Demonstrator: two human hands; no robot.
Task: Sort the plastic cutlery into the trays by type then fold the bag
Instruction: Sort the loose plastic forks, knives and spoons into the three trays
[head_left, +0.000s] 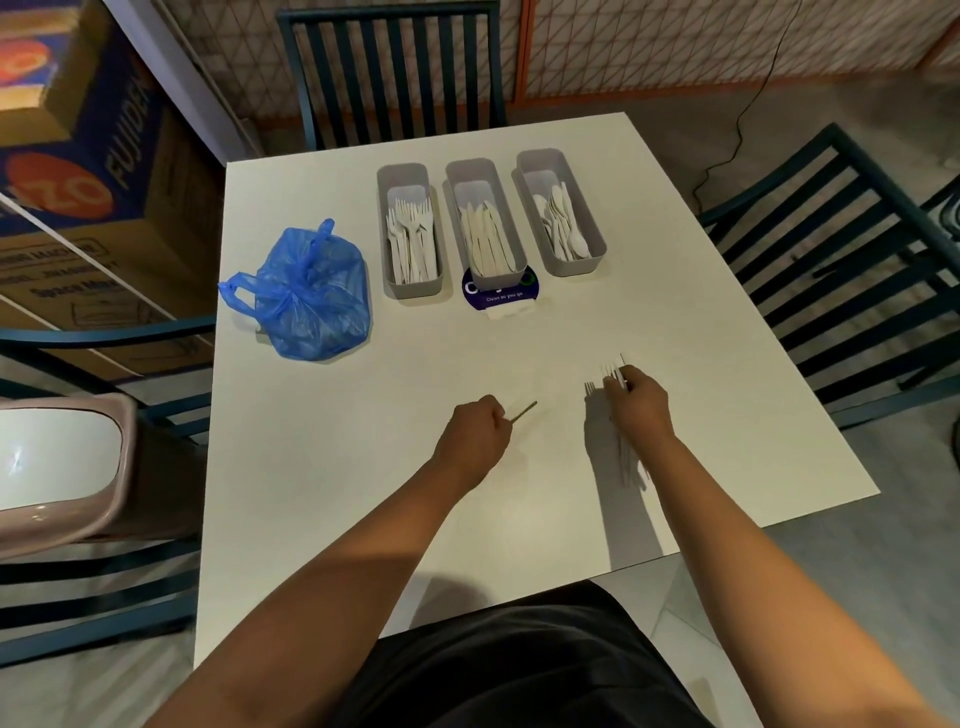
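Three grey trays stand in a row at the back of the white table (363, 467): the left tray (410, 234) holds forks, the middle tray (485, 223) knives, the right tray (563, 213) spoons. A crumpled blue plastic bag (306, 296) lies left of them. My right hand (639, 410) grips a bunch of white plastic forks (631, 467); tines stick out past its fingers and handles trail back under the wrist. My left hand (475, 436) is curled around one thin piece of cutlery (522, 411), seen edge-on.
A round dark blue sticker (501, 297) sits under the middle tray's near end. Dark slatted chairs stand behind (389, 73), to the right (857, 249) and to the left of the table. Cardboard boxes (88, 171) and a pale bin (57, 467) are at the left.
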